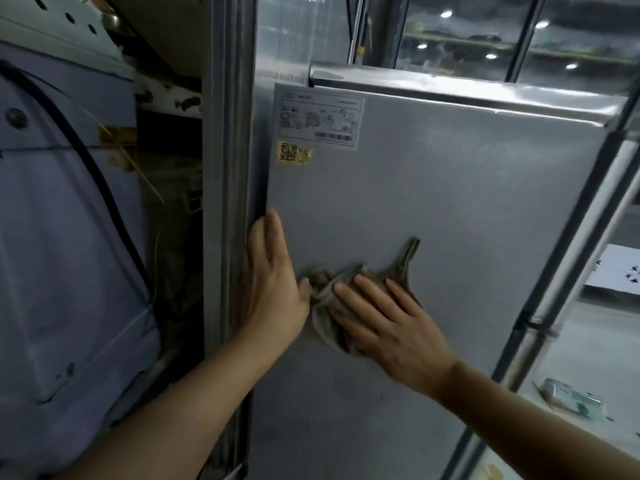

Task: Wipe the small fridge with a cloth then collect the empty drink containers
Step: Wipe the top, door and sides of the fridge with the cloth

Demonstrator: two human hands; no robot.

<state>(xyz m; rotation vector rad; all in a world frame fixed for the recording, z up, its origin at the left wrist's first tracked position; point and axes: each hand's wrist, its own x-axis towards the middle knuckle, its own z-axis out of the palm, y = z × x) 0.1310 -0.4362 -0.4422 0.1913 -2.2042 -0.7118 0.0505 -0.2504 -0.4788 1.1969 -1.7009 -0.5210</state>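
Nearest, the left hand [273,282] lies flat with straight fingers against the left edge of the small grey metal fridge [450,209]. Just beside it, the right hand [384,327] presses a crumpled brown cloth [329,299] onto that panel with fingers spread. Rightward, a green-and-white packet [571,400] lies on the pale floor.

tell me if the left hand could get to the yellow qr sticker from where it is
Probably yes: the left hand lies flat on the fridge side, the yellow QR sticker is straight above it, bare panel between.

Glass panes [467,32] behind reflect ceiling lights — a pale appliance [62,237] stands left.
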